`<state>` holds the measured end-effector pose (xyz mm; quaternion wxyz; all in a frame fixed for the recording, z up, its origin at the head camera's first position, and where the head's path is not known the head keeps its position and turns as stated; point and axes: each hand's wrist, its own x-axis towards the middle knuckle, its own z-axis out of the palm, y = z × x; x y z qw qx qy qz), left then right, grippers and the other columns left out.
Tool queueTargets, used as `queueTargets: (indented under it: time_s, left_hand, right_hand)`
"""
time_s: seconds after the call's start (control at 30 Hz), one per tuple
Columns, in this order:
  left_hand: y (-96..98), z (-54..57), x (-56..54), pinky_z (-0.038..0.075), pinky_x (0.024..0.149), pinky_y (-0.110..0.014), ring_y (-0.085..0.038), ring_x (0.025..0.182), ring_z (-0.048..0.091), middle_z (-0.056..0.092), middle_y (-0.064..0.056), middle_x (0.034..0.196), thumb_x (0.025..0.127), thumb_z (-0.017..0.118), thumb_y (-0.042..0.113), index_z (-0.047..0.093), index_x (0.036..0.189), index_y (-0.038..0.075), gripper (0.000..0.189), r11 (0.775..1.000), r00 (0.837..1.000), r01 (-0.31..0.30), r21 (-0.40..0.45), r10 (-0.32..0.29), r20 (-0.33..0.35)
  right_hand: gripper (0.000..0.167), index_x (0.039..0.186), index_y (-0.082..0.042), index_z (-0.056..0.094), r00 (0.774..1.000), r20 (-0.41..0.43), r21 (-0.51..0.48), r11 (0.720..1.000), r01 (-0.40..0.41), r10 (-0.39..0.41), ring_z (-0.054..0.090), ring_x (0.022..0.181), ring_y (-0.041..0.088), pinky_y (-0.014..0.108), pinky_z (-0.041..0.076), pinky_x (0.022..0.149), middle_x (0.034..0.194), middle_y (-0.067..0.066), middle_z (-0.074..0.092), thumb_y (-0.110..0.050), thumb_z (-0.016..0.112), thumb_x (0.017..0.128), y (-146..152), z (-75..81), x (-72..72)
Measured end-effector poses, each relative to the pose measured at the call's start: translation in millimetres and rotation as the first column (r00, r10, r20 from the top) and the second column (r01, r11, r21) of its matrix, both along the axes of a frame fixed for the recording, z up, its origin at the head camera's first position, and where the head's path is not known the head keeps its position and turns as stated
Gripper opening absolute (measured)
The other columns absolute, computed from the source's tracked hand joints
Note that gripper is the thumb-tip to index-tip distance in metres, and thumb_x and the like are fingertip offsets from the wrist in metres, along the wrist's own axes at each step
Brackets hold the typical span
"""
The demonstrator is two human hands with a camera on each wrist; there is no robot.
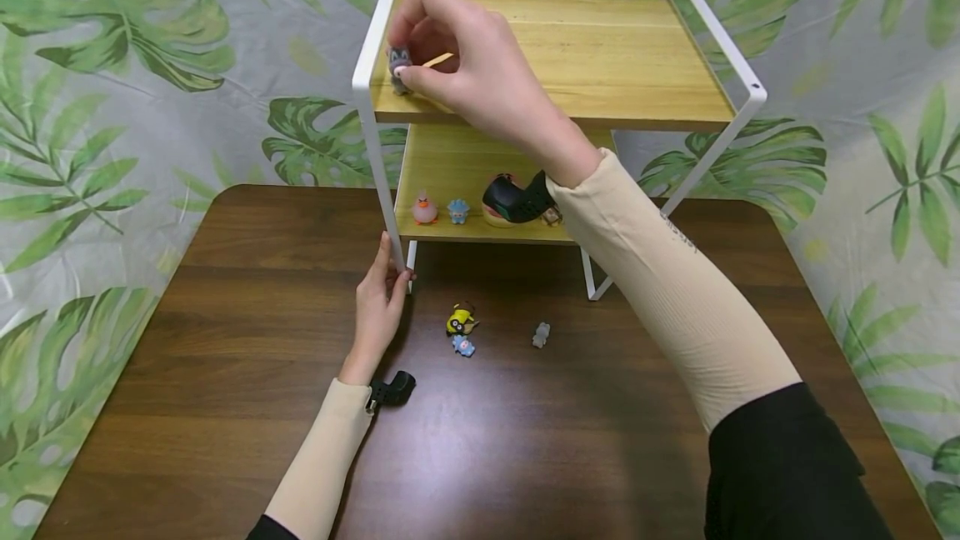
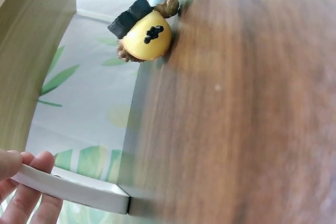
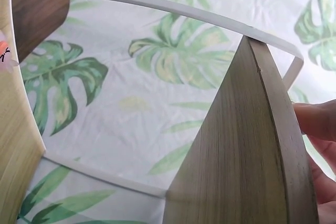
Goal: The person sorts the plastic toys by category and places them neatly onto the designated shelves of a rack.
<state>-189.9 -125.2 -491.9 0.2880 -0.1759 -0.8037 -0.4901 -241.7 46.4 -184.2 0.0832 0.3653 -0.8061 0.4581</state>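
My right hand (image 1: 480, 57) pinches a small grey figurine (image 1: 399, 71) between thumb and fingers at the front left corner of the upper wooden shelf (image 1: 600, 57). Whether the figurine touches the board, I cannot tell. In the right wrist view the fingers (image 3: 317, 119) show beside the board's edge, and the figurine is hidden. Lower down, my left hand (image 1: 377, 307) grips the rack's white front left leg (image 1: 382, 182) near its bottom. The left wrist view shows fingers (image 2: 23, 203) on both sides of that white bar (image 2: 79, 188).
The lower shelf (image 1: 450, 157) bears a pink duck figurine (image 1: 424, 209), a blue figurine (image 1: 458, 211) and others partly behind the right wrist camera (image 1: 517, 198). On the brown table (image 1: 225, 315) lie a yellow-and-black figurine (image 1: 461, 320), a light blue one (image 1: 463, 346) and a grey one (image 1: 541, 335).
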Motion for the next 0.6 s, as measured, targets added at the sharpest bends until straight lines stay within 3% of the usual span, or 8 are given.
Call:
queueTargets:
  time_s: [0.27, 0.5, 0.6]
  left_hand:
    - [-0.1, -0.5, 0.0, 0.053, 0.062, -0.042, -0.029, 0.073, 0.063, 0.058, -0.018, 0.083, 0.090, 0.060, -0.008, 0.013, 0.149, 0.050, 0.096, 1.000, 1.000, -0.007, -0.008, 0.007, -0.003]
    - [0.1, -0.1, 0.6, 0.053, 0.062, -0.042, -0.029, 0.072, 0.063, 0.058, -0.018, 0.083, 0.090, 0.060, -0.008, 0.013, 0.150, 0.050, 0.096, 1.000, 1.000, -0.011, -0.015, 0.011, 0.005]
    - [-0.1, -0.4, 0.6, 0.052, 0.062, -0.042, -0.028, 0.072, 0.063, 0.058, -0.018, 0.083, 0.090, 0.059, -0.007, 0.013, 0.150, 0.050, 0.095, 1.000, 1.000, -0.012, -0.012, 0.012, 0.004]
  right_hand:
    - [0.014, 0.102, -0.002, 0.058, 1.000, 0.005, -0.015, 1.000, -0.007, 0.007, 0.060, 0.089, 0.012, 0.026, 0.051, 0.079, 0.099, 0.005, 0.059, -0.001, 0.064, 0.089, 0.9, 0.4, 1.2]
    - [0.012, 0.099, 0.002, 0.058, 0.994, -0.091, -0.068, 0.996, -0.064, 0.057, 0.061, 0.086, 0.010, 0.027, 0.052, 0.078, 0.095, 0.004, 0.060, 0.003, 0.063, 0.088, 3.5, -2.5, 1.8]
    - [0.014, 0.100, 0.001, 0.058, 0.998, -0.048, -0.082, 0.996, -0.047, 0.043, 0.061, 0.088, 0.011, 0.027, 0.051, 0.080, 0.097, 0.005, 0.060, 0.003, 0.064, 0.088, 4.1, -1.0, 2.1]
